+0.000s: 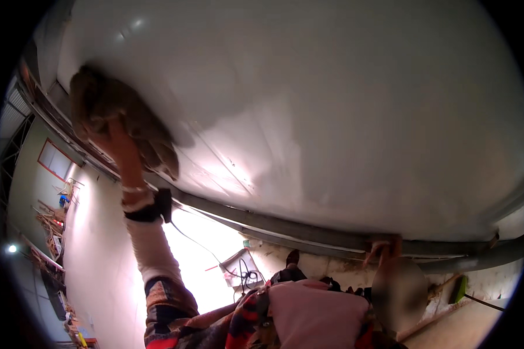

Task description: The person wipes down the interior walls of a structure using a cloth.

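Observation:
My left hand point(117, 145) is stretched out to the upper left, its fingers closed on a bunched brown cloth point(137, 116). The cloth lies against a large, smooth pale panel point(355, 128), close to its left edge. Part of the fingers is hidden by the folds. Around my left wrist is a black band with a small dark box point(164, 205), and a thin cable hangs from it. My right hand does not show. A glossy patch of light with streaks point(233, 166) lies on the panel beside the cloth.
A dark metal rail point(262, 224) runs along the panel's near edge. A reddish piece point(384, 247) sits on it, with a blurred round patch below. On the floor are a tray with black cable point(241, 270) and a green object point(460, 289). Clutter point(52, 230) lines the left wall.

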`<state>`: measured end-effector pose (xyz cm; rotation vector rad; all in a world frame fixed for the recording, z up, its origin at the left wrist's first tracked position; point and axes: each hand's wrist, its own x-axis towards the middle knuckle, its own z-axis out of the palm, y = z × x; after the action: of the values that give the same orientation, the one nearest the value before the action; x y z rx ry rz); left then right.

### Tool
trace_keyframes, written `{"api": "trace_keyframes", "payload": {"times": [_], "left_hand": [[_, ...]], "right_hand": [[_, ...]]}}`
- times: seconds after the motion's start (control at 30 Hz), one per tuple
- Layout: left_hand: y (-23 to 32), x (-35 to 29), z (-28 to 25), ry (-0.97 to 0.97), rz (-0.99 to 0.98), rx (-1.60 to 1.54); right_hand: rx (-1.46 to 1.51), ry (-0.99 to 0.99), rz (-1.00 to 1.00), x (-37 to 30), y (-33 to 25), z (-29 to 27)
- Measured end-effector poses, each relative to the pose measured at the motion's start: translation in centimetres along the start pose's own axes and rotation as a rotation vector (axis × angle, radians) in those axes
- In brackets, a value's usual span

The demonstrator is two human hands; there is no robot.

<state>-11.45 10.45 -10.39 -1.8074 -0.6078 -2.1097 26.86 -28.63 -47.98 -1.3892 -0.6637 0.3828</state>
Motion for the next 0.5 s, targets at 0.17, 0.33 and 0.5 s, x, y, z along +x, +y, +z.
{"api": "trace_keyframes", "payload": {"times": [0.17,0.33,0.5], "left_hand": [[-7.6,5.8,-2.1,0.011,-0.064,0.072],[-11.5,6.1,-3.1,-0.035,0.001,-0.037],[-7.0,-3.2,-1.0,0.121,-0.281,-0.034]], "right_hand": [[0.043,0.008,0.002,0.0,2.0,-0.7],[-0.081,-0.004,-0.104,0.0,1.8,-0.3],[-0.084,0.103,0.005,-0.7,1.2,0.0]]}}
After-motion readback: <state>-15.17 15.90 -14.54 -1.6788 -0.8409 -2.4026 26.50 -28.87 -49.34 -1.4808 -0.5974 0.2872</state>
